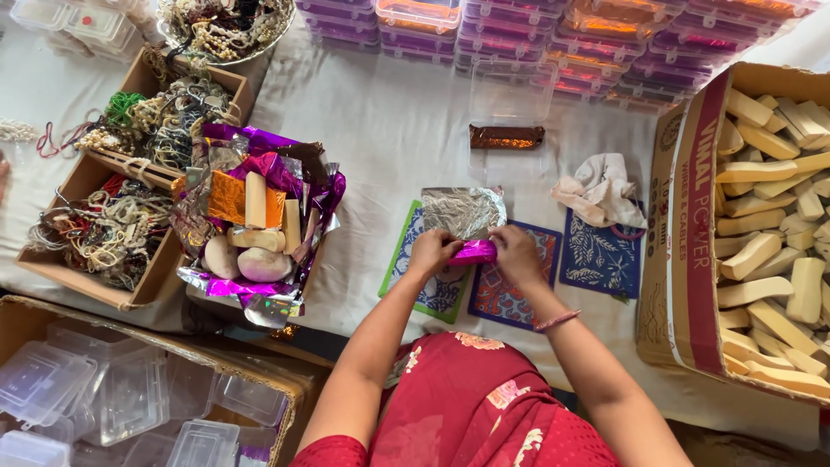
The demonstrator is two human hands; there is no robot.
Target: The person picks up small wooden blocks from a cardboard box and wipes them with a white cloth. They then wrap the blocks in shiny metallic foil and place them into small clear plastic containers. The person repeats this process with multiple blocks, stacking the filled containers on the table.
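Observation:
Both my hands hold a small bar wrapped in shiny magenta foil [474, 252] over the white cloth. My left hand [432, 252] grips its left end and my right hand [515, 251] grips its right end, fingers folded on the foil. Just beyond it lies a crumpled silver foil sheet [462, 210]. Under my hands lie patterned mats: a green-edged blue one [432, 290] and a dark blue and red one [510, 298]. A clear plastic box [508, 130] further away holds a bar in brown foil [506, 136].
A cardboard box of pale wooden blocks [769, 225] stands on the right. A foil-lined box with blocks and round pieces [255, 229] and boxes of beaded necklaces [130, 173] sit on the left. Empty clear containers [104, 398] lie at lower left; stacked boxes [553, 35] line the far edge. A white cloth [601, 190] lies near.

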